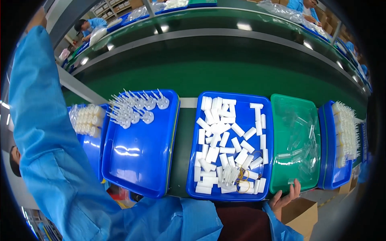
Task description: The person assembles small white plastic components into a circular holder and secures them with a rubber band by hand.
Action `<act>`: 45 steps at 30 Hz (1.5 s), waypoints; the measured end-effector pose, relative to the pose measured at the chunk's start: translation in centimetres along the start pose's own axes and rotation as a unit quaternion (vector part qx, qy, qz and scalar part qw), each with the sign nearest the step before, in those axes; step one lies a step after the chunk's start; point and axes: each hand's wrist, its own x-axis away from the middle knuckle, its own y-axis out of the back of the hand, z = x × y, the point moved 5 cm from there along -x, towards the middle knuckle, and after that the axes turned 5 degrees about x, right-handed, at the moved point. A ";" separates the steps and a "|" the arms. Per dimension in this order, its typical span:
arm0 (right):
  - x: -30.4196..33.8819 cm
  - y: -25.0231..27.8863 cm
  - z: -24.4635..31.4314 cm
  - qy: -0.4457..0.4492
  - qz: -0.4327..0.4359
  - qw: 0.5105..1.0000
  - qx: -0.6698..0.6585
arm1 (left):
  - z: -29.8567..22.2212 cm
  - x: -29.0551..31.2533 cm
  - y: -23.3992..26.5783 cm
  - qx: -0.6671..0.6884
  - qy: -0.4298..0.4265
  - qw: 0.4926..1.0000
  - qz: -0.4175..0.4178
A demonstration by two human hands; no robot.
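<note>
My left arm is raised high along the left edge, and only part of my left hand (37, 19) shows at the rim of the picture; its fingers are hidden. My right hand (284, 197) rests at the near edge of the green tray (276, 140), fingers apart. By its fingertips, inside the tray, lies a small clear tube (291, 181); other clear tubes (307, 154) are scattered there. Left of it, a blue tray (257, 158) holds many white cylinders (237, 129), a bunch of clear pieces (230, 175) and yellowish rubber bands (241, 176).
Further left, another blue tray (136, 160) carries clear spiky-stemmed parts (134, 106) at its far end. Trays with cream-coloured parts stand at far left (89, 119) and far right (345, 132). Beyond runs a green conveyor (225, 64). A cardboard box (303, 217) sits below right. Other people work across the line.
</note>
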 end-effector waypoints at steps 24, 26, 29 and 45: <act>-5.5 3.6 4.4 0.056 0.110 0.952 -0.279 | -22.4 62.1 -4.9 -0.047 -0.157 0.881 0.445; -6.8 2.8 5.8 0.093 0.151 0.944 -0.280 | -23.7 62.6 -2.2 -0.069 -0.221 0.884 0.405; -8.0 1.7 7.1 0.096 0.185 0.931 -0.299 | -31.0 64.1 4.7 0.019 -0.239 0.895 0.377; -9.6 -1.7 7.5 0.102 0.281 0.946 -0.122 | -42.1 76.2 9.2 0.369 -0.173 0.805 0.431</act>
